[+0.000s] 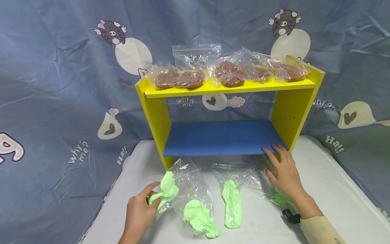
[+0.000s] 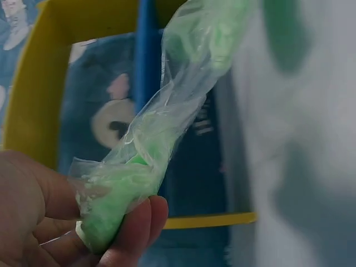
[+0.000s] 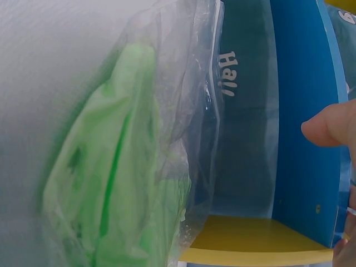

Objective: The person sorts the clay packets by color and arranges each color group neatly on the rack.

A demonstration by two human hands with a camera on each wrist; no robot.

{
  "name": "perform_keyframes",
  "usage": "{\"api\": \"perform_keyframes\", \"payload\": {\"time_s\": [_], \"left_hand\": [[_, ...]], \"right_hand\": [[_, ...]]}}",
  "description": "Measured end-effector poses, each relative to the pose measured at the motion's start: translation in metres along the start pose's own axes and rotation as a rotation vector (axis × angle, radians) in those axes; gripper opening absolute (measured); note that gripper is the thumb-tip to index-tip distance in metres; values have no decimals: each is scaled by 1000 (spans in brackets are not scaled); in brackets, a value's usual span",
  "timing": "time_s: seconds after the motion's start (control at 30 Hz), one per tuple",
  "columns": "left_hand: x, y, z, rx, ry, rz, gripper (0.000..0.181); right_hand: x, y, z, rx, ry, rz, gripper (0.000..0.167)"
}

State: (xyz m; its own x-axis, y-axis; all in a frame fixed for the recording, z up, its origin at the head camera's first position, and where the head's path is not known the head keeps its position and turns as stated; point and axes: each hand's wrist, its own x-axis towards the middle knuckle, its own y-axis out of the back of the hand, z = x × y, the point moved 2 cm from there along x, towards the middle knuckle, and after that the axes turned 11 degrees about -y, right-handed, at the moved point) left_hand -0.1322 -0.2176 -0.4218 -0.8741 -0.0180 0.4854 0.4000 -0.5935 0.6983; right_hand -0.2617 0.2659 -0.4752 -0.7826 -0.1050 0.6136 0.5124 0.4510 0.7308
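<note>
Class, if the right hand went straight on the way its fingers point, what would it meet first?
Most likely the blue shelf, near its right end: in the head view, fingers of the right hand overlap its front edge. They may be touching it; depth is unclear.

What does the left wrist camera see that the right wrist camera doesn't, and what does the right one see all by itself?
Only the left wrist view shows the left hand, gripping a soft green lump in a clear plastic bag, and a pale round print on the blue cloth.

Only the right wrist view shows the right hand, by the flat blue shelf board, and readable white "Ha" lettering.

Both show green lumps in clear bags, the yellow-and-blue shelf unit, the blue cloth and the white tabletop.
</note>
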Motion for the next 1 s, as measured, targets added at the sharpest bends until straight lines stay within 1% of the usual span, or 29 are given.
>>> {"api": "perform_keyframes", "payload": {"time_s": [0.1,0.13,0.2,0.37,0.53,0.6,0.7,0.77,0.9,1.0], "left_hand": [[5,12,8,-8,1,31,33],[7,15,11,-11,-9,46,30],[11,21,17,-22,-46,83,29],[22,34,34,-46,-209,174,33],[37,48,50,-78,-384,271,33],[44,50,55,-98,-428,297,32],[56,47,61,-154,-441,310,29],[67,41,62,-193,-419,310,24],[94,21,60,-246,-387,334,15],[115,2,54,-244,-377,359,11]], "right_hand": [[-1,0,0,1,-4,-1,78],[-1,1,-1,0,-6,-3,78],[-1,1,-1,2,-7,-4,79],[-2,2,-3,2,-11,-7,81],[-2,1,-3,8,-14,-5,81],[-2,1,-3,10,-11,-3,81],[-1,0,-1,5,-5,0,80],[-1,0,-1,1,-2,3,80],[0,1,0,-4,-4,1,81],[0,1,0,-1,2,-1,81]]}}
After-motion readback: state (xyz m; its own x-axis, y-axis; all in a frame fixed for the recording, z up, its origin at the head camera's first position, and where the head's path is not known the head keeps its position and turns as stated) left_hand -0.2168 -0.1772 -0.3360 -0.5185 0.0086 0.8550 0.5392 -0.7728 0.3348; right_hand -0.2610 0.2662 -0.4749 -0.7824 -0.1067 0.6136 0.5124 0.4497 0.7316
